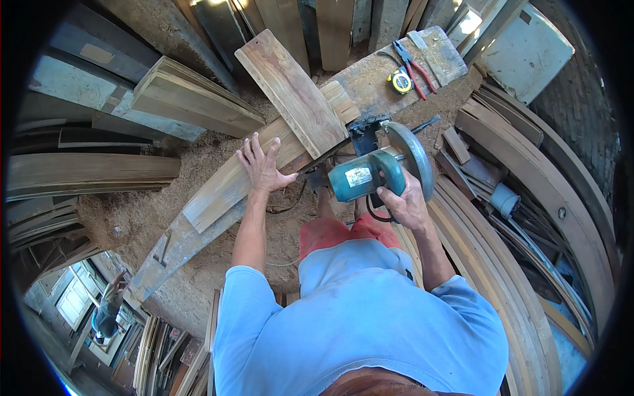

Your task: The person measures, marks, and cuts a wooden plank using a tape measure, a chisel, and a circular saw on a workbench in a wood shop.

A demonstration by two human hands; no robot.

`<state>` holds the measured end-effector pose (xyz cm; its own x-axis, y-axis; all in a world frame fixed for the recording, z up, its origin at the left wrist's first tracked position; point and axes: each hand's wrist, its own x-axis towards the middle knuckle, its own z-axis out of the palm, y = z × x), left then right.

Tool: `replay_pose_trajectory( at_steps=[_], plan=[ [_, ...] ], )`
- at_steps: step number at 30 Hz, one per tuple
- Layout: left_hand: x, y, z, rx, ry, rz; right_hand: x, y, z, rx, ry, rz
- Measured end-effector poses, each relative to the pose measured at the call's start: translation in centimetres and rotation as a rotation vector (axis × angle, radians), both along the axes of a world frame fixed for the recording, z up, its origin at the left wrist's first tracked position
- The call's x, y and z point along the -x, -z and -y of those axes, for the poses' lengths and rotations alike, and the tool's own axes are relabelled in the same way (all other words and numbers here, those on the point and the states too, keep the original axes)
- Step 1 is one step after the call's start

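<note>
My right hand (407, 201) is closed round the rear handle of a teal circular saw (350, 178) with a grey blade guard. The saw's dark base is at the right end of a short wide board (294, 92). This board lies crosswise over a long narrow plank (221, 188). With fingers spread, my left hand (263, 170) rests on that plank, just left of the wide board. Under both pieces runs a worn bench board (376, 89). The saw's base and guard hide the blade.
Red-handled pliers (414, 69) and a yellow tape measure (399, 82) lie at the bench's far end. A dark cord (290, 206) hangs below the plank. Stacked timber (489, 264) lines the right, more boards (191, 102) the left. Another person (105, 320) is at lower left.
</note>
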<state>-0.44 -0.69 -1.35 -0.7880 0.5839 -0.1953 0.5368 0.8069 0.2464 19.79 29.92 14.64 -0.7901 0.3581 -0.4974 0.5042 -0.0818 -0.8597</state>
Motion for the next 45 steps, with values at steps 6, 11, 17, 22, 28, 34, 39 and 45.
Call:
replay_pose_trajectory(
  at_steps=[6, 11, 17, 22, 28, 34, 39, 45],
  plan=[
    [0.0, -0.2, -0.1, 0.016, -0.001, 0.007, -0.3, -0.1, -0.1, 0.029, 0.02, 0.072],
    [-0.1, 0.0, 0.1, 0.013, 0.013, -0.02, 0.4, -1.8, -0.1, -0.088, -0.039, -0.017],
    [0.0, -0.3, -0.1, 0.015, 0.002, -0.002, 1.8, -1.6, 0.4, -0.197, -0.16, -0.039],
    [0.1, -0.4, -0.1, 0.017, -0.004, 0.026, 3.3, -1.8, 1.1, -0.253, -0.212, 0.005],
    [-0.8, -0.2, -0.3, 0.047, -0.03, 0.03, 4.3, -3.0, 1.5, -0.232, -0.222, 0.021],
    [-0.8, 0.0, -0.4, 0.005, -0.006, -0.02, 3.9, -2.4, 1.2, -0.189, -0.22, 0.043],
    [-0.7, -0.3, -0.3, 0.013, -0.034, -0.003, 3.5, -2.0, 1.5, -0.197, -0.209, -0.039],
    [-0.6, -0.1, -0.4, -0.003, -0.051, -0.019, 4.8, -2.4, 2.7, -0.076, -0.221, -0.02]
  ],
)
